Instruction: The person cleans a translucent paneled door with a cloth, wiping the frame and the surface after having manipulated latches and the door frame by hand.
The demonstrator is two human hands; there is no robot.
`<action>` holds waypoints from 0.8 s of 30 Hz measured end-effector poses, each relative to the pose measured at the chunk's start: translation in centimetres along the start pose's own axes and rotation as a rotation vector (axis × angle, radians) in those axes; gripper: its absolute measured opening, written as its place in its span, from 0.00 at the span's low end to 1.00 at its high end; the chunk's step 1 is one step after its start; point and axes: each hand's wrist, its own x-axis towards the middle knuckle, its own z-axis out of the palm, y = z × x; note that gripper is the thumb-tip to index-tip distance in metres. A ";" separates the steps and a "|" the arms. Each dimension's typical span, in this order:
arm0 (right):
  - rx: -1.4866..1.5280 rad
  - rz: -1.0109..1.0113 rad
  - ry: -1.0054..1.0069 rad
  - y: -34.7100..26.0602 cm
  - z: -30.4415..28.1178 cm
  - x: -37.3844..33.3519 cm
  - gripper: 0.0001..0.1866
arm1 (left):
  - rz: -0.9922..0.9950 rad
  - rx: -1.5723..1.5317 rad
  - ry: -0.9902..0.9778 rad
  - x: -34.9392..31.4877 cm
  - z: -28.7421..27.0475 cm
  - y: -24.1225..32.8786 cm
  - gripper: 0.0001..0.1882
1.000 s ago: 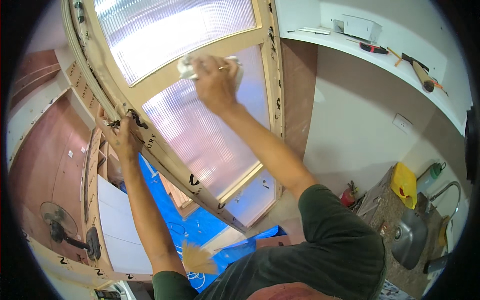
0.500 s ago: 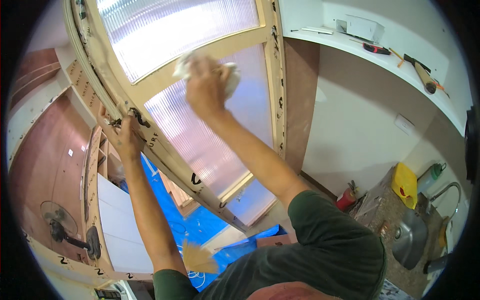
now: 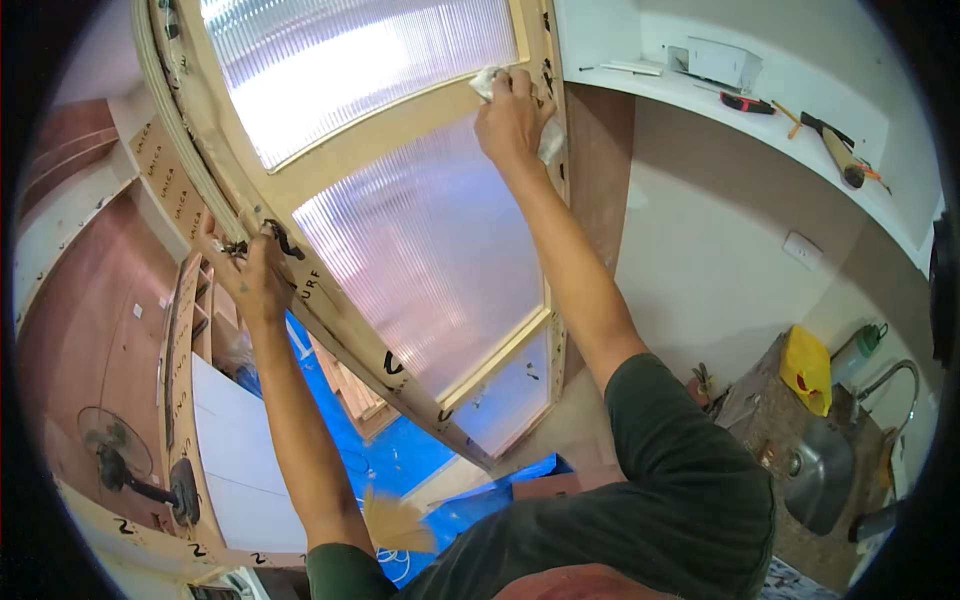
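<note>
A pale wooden door (image 3: 400, 130) with ribbed translucent panels (image 3: 430, 240) stands tilted in front of me. My right hand (image 3: 515, 120) is closed round a crumpled white cloth (image 3: 551, 138) and presses it against the door's crossrail, close to the right-hand stile. Bits of the cloth stick out on both sides of the fingers. On the opposite side, my left hand (image 3: 250, 270) grips the door's left edge, beside a black-marked patch with a dark metal fitting. Its fingertips wrap partly out of sight behind the edge.
A white shelf (image 3: 690, 83) at upper right bears a hammer (image 3: 838, 155) and other tools. Below are a sink (image 3: 822, 475), a yellow plastic container (image 3: 808, 370) and a partly hidden red extinguisher (image 3: 700, 388). Blue sheeting (image 3: 410, 455) covers floor; a fan (image 3: 115, 450) stands left.
My right hand has carried the cloth right and slightly up across the door, from the middle of the crossrail to its right end. My left hand keeps its place.
</note>
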 end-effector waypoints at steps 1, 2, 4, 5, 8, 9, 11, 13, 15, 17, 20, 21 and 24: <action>0.046 0.003 -0.004 -0.7 -0.3 -0.7 0.24 | -0.013 -0.003 0.006 -0.2 0.2 0.3 0.37; 0.066 -0.057 0.025 -1.2 -0.2 -1.5 0.24 | -0.017 -0.022 0.018 -0.2 0.7 0.5 0.37; 0.145 -0.194 -0.023 -2.7 -0.7 -3.6 0.25 | -0.012 -0.017 0.010 0.2 -1.0 -0.1 0.38; 0.176 -0.256 -0.048 -2.6 -1.0 -4.2 0.25 | -0.014 -0.018 -0.002 0.3 -1.0 -0.2 0.38; -0.016 -0.178 0.018 -0.7 -0.2 -2.6 0.26 | -0.050 -0.050 -0.015 0.5 -0.7 0.0 0.38; -0.078 -0.134 0.030 0.5 0.5 -1.7 0.26 | -0.034 -0.032 -0.010 0.6 -0.5 -0.2 0.37; -0.091 -0.050 0.012 2.9 0.4 0.4 0.26 | -0.001 0.012 0.001 0.7 -0.4 -0.4 0.37; -0.043 0.098 -0.035 3.9 -0.1 1.5 0.24 | 0.045 0.127 0.023 0.3 -0.4 -0.1 0.36; -0.037 0.043 -0.004 1.4 0.3 0.6 0.25 | 0.107 0.187 0.015 0.3 -0.3 0.2 0.37; 0.035 -0.071 -0.022 -3.1 0.1 -2.3 0.26 | 0.157 0.214 -0.018 0.3 -0.8 -0.8 0.37; 0.059 -0.256 0.019 -10.5 -1.2 -6.7 0.25 | 0.082 0.215 0.010 0.6 -0.7 0.0 0.38; 0.071 -0.330 0.067 -13.0 -1.3 -7.8 0.25 | 0.043 0.108 0.003 0.8 -0.8 -0.4 0.39; 0.259 -0.411 0.021 -18.3 -2.5 -10.1 0.23 | 0.073 0.249 0.014 0.8 -1.8 -1.1 0.39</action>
